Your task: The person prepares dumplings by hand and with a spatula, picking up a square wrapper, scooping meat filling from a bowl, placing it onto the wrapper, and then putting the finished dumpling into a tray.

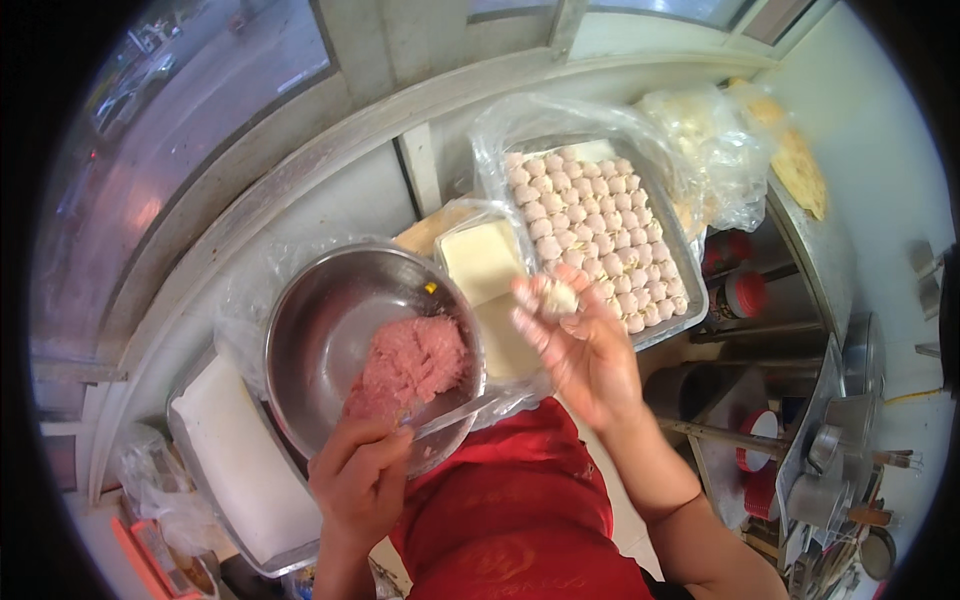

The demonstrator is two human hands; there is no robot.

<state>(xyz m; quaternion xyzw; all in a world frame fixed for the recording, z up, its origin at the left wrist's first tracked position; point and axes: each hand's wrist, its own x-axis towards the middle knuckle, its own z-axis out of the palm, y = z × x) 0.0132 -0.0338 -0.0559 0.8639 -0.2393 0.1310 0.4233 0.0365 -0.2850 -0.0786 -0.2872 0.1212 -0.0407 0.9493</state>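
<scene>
My left hand (360,472) grips a thin flat spatula (454,417) over the near rim of a steel bowl (279,360). Inside the bowl lies a mound of pink minced meat (420,360). My right hand (592,352) holds a small pale dumpling (559,298) at its fingertips, between the bowl and the tray. A stack of square dough wrappers (480,262), partly in clear plastic, lies between them. Beyond my right hand, rows of filled dumplings (592,217) cover a metal tray (694,289).
A tray lined with white paper or cloth (240,465) stands left of the bowl. Plastic bags (705,150) and flat bread (799,176) lie at the back right. Shelves with red-lidded jars (745,294) and hanging pans (814,495) are on the right. A window runs along the upper left.
</scene>
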